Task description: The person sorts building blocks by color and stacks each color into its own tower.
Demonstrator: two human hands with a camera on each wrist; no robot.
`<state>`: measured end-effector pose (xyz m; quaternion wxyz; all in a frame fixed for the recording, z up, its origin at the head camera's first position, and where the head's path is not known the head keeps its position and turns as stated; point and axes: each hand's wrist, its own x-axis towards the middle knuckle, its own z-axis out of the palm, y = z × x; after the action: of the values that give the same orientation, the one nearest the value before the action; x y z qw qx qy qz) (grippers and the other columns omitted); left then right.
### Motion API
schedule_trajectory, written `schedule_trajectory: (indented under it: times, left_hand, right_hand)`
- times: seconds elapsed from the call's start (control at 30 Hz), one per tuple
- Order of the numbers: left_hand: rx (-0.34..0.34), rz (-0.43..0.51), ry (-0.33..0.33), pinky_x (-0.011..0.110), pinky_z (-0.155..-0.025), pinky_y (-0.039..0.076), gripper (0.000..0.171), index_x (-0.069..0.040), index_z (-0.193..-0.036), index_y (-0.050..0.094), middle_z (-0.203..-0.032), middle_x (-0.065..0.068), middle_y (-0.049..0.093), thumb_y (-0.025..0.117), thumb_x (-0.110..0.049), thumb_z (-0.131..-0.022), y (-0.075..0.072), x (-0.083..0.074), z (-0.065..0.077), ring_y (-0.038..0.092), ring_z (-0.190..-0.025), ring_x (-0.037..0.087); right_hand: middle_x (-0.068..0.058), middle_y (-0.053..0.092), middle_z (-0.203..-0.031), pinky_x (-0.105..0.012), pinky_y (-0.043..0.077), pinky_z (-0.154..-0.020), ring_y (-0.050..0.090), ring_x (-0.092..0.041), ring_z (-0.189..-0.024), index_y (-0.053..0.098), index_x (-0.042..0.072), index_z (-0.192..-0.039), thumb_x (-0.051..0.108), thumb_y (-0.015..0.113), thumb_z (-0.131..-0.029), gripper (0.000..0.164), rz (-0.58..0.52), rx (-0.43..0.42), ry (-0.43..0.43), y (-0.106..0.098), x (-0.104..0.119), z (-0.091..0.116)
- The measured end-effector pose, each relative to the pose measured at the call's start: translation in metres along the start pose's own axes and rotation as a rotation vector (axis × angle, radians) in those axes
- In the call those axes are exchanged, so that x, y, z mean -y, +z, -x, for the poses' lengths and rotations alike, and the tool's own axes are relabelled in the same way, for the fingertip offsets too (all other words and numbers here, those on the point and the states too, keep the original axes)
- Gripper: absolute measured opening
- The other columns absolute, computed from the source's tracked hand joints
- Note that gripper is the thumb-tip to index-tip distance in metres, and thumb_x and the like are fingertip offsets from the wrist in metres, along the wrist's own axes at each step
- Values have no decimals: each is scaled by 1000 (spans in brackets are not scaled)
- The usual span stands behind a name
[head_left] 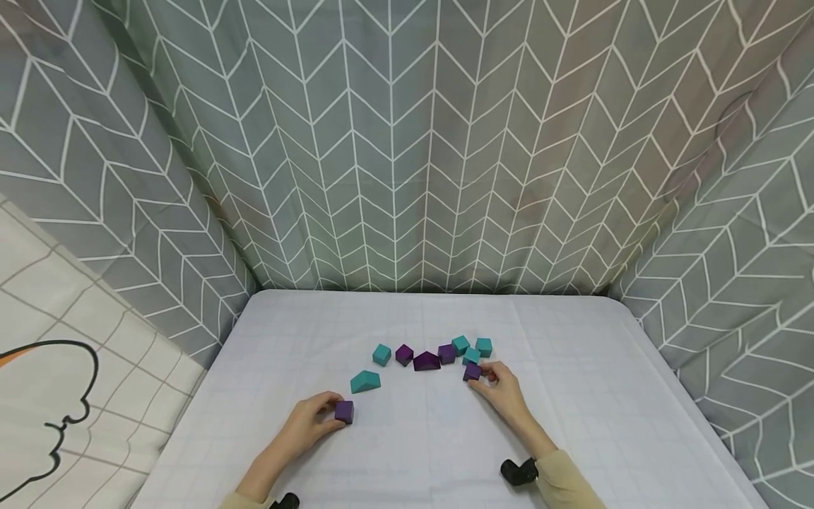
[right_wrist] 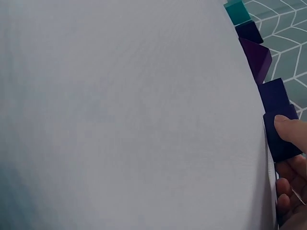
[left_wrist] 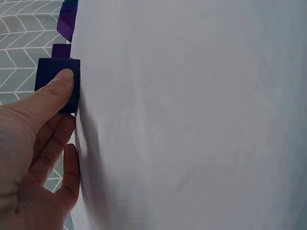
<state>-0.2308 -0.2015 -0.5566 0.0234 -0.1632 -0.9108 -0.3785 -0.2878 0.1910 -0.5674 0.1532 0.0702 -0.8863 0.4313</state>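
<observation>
My left hand [head_left: 309, 423] pinches a purple cube [head_left: 344, 411] at the front left of the group. In the left wrist view its thumb lies flat on the face of that dark cube [left_wrist: 48, 72]. On the other side, my right hand [head_left: 506, 394] grips a second purple cube [head_left: 472, 372] between thumb and fingers. That cube stands right in front of a teal cube [head_left: 471, 356]. A teal triangular block [head_left: 365, 382] lies beyond the left hand's cube.
Across the white-covered table [head_left: 407, 452] runs a loose row: a teal cube [head_left: 381, 355], a purple cube [head_left: 404, 355], a purple triangular block [head_left: 427, 361], another purple cube [head_left: 447, 353] and two more teal cubes [head_left: 484, 347]. A patterned grey curtain [head_left: 407, 177] hangs behind the table.
</observation>
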Motion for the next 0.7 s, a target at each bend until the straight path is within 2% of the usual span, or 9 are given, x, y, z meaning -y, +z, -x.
schedule_trajectory:
  times: [0.5,0.7]
  left_hand:
    - [-4,8,-7,29,-77,48,34,-18,-101,59,-95,-7,62,73,-24,-71,2,1,1,57,-88,9]
    - [-15,6,-6,28,-77,48,34,-18,-102,59,-94,-9,61,73,-25,-71,1,0,1,57,-87,8]
  right_hand:
    - [-3,57,-84,-25,39,-63,47,-17,-73,63,5,-96,24,77,-68,36,10,20,31,1,-2,3]
    - [-4,57,-83,-25,39,-62,47,-17,-72,63,5,-95,20,78,-67,35,8,19,27,0,-2,0]
